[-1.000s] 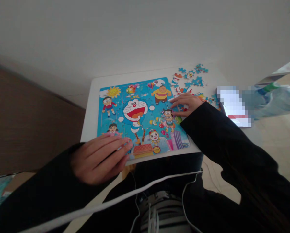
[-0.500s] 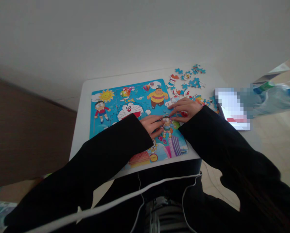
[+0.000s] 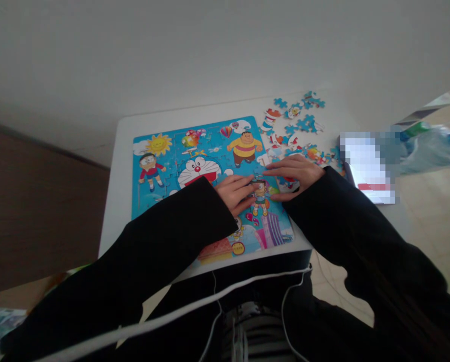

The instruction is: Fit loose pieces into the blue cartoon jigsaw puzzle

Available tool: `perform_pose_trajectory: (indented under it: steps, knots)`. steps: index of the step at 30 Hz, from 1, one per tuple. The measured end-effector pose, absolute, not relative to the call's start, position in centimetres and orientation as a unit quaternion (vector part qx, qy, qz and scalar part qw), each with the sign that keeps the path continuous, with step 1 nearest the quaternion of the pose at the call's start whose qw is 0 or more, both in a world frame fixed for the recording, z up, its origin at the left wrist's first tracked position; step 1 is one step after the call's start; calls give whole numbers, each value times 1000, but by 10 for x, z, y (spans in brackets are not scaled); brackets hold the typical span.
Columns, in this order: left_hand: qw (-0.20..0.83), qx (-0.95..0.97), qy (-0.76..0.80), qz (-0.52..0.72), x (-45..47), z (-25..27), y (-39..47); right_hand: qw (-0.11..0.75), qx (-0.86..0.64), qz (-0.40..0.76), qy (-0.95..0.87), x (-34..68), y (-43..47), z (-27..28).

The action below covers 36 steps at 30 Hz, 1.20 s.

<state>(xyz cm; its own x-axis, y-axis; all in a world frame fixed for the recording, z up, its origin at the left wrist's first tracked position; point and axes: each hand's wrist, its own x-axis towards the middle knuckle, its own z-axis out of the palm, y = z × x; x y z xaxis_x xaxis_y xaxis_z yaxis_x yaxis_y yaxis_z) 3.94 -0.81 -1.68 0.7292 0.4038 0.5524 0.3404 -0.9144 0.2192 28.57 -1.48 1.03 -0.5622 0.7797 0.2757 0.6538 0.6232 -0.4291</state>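
A blue cartoon jigsaw puzzle lies flat in its board, with a white-faced cat figure in the middle and other characters around it. My left hand rests on the puzzle right of the cat's face, fingers stretched towards a small figure in a green outfit. Over the puzzle's right edge, my right hand has its fingers apart, the tips near that figure's head. No piece shows between the fingers of either hand. My left sleeve covers the puzzle's lower left part.
Several loose puzzle pieces lie on the white table beyond and right of the puzzle. A phone with a lit screen lies at the right, near a clear plastic bag. A white cable crosses in front of my body.
My right hand has moved slightly right, its thumb and fingers farther from the small figure. The left hand stays on the puzzle. The whole view has shifted a little.
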Motion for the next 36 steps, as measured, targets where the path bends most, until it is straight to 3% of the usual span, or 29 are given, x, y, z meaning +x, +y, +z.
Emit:
perform_pose_trajectory:
  steps: [9,22,36]
  knots:
    - [59,919,202,332,42,-15,-5,249,-465,167,-833,272,-11,12]
    - [79,910,199,355,42,-16,-3,381,-470,428,-671,266,-3,6]
    - [114,906,195,358,41,-16,-3,403,-511,440,-619,267,-2,9]
